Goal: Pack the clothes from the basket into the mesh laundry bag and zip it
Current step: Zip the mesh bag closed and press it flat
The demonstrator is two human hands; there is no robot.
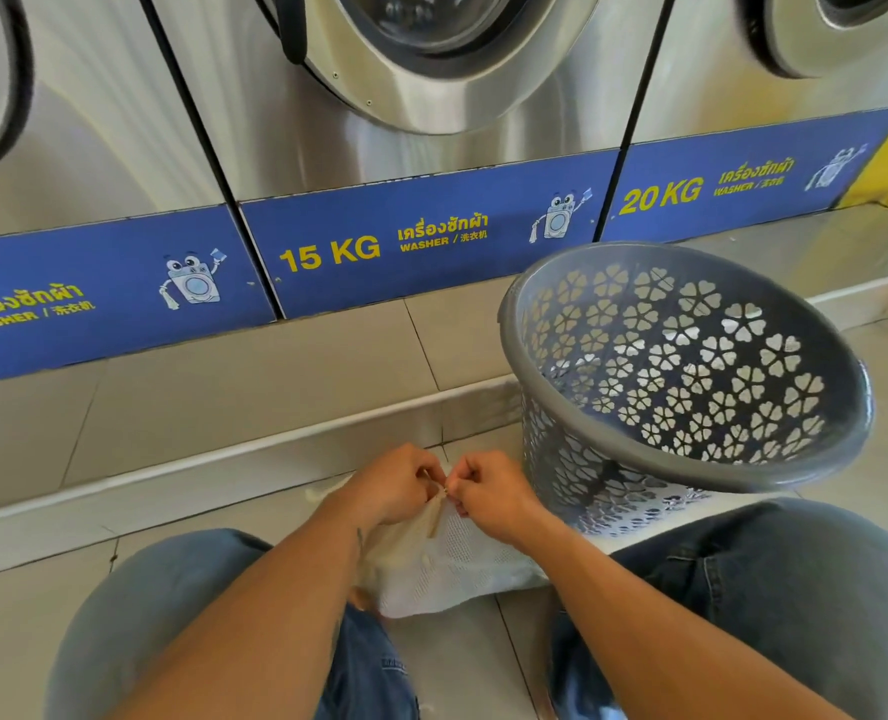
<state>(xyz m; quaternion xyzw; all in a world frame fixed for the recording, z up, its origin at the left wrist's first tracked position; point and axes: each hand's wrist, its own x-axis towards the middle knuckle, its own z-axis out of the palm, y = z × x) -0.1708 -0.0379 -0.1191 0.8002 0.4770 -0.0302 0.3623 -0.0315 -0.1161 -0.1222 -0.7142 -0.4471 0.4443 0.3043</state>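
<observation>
A white mesh laundry bag (457, 563) lies on the tiled floor between my knees, bulging with pale cloth inside. My left hand (395, 485) pinches the bag's top edge by its beige zip strip. My right hand (488, 493) pinches the same edge right beside it, fingertips almost touching the left hand's. The zip pull itself is hidden by my fingers. The grey plastic basket (842, 407) with flower-shaped holes stands tilted toward me at the right, and no clothes show inside it.
A row of steel washing machines (421, 122) with blue labels stands on a raised tiled step (255, 387) straight ahead. My knees in blue jeans (774, 579) flank the bag. The basket's base rests close to the bag's right side.
</observation>
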